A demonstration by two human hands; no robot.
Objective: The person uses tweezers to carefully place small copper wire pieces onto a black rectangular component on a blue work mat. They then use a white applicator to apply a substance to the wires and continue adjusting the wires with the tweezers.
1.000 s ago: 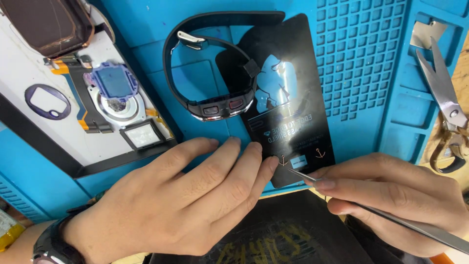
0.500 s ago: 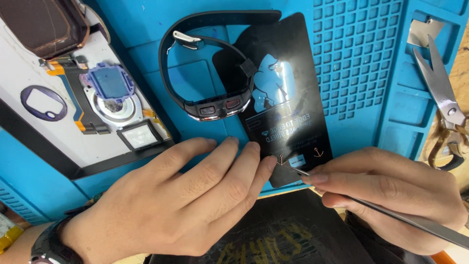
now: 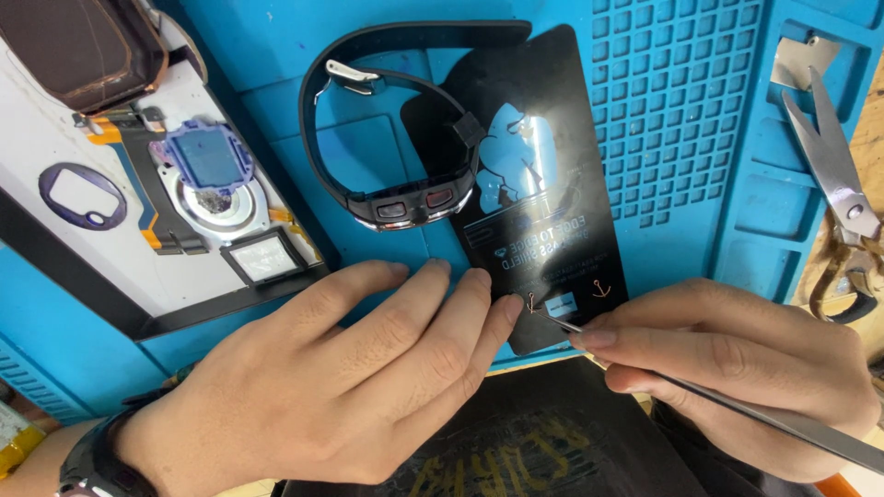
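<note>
The right hand (image 3: 737,368) pinches slim metal tweezers (image 3: 645,364), their tip on a tiny copper part (image 3: 532,301) at the near edge of a glossy black card (image 3: 543,184). The left hand (image 3: 341,387) lies flat and open, fingertips pressing the card beside it. A black wristwatch (image 3: 396,198) rests behind on the blue worktop mat (image 3: 672,110).

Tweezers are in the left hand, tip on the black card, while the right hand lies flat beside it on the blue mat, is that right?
Not quite: the hands are swapped. The head view shows the right hand holding the tweezers, tip on the black card, while the left hand lies flat beside it on the blue mat.
</note>
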